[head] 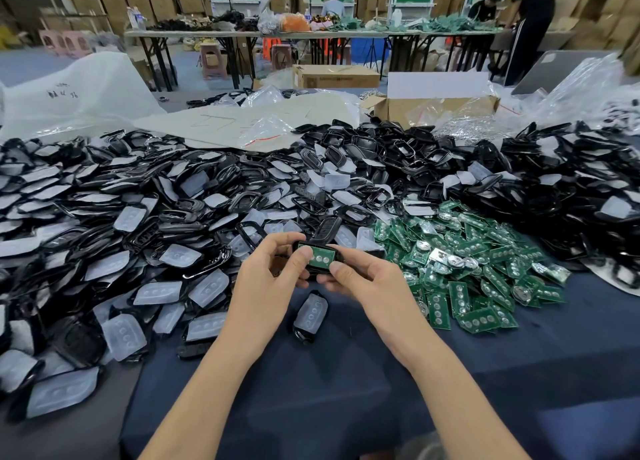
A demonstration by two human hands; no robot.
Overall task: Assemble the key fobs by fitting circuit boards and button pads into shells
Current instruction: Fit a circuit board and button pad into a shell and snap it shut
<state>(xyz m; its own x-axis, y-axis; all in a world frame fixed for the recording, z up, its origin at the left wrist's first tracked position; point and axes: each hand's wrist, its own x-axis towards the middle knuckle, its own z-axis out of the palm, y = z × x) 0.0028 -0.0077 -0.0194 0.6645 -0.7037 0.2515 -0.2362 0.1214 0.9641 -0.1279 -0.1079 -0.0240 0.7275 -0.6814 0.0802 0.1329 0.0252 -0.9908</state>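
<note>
Both hands hold one black key fob shell (pixel 337 255) above the table, with a green circuit board (pixel 322 258) lying in it. My left hand (pixel 273 272) grips the shell's left end, thumb pressing on the board. My right hand (pixel 363 279) holds the right end, thumb at the board's lower edge. Below the hands lies another black shell with a translucent button pad (pixel 310 315) in it. A heap of green circuit boards (pixel 478 276) sits to the right. Black shells and pads (pixel 138 251) are piled on the left.
A second big pile of black shells (pixel 571 196) fills the right and back. The dark blue tablecloth (pixel 346 390) shows in front of me. Plastic bags and an open cardboard box (pixel 436 109) stand behind the piles. People work at far tables.
</note>
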